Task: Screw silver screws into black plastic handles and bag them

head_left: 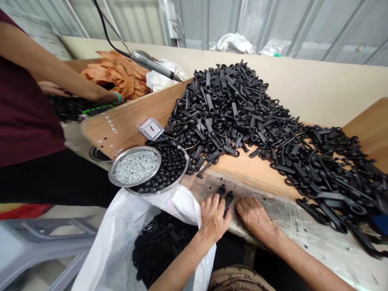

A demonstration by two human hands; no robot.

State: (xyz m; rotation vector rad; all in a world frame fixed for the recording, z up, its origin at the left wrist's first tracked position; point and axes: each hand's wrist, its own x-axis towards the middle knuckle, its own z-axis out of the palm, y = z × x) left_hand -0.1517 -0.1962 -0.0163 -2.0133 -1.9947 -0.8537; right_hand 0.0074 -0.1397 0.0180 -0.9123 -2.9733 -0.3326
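My left hand [214, 216] is closed over two black plastic crank handles [228, 199] at the front edge of the workbench, their rounded ends sticking out past its fingers. Just to the right, my right hand [254, 216] lies palm down on the bench, fingers stretched forward and nothing visible in it. Behind the hands rises a large heap of black crank handles [224, 105]. To the left, a metal bowl of silver screws [136, 165] rests on a wider bowl of round black knobs [172, 165]. Below my left forearm, an open white sack [118, 230] contains more black parts [163, 242].
A wooden divider [127, 121] bears a small clock [151, 129]. Above it hangs an electric screwdriver [154, 66]. Beyond, a co-worker's arm [60, 64] reaches toward black parts near orange cloth [121, 74]. A grey plastic stool [39, 246] stands at lower left.
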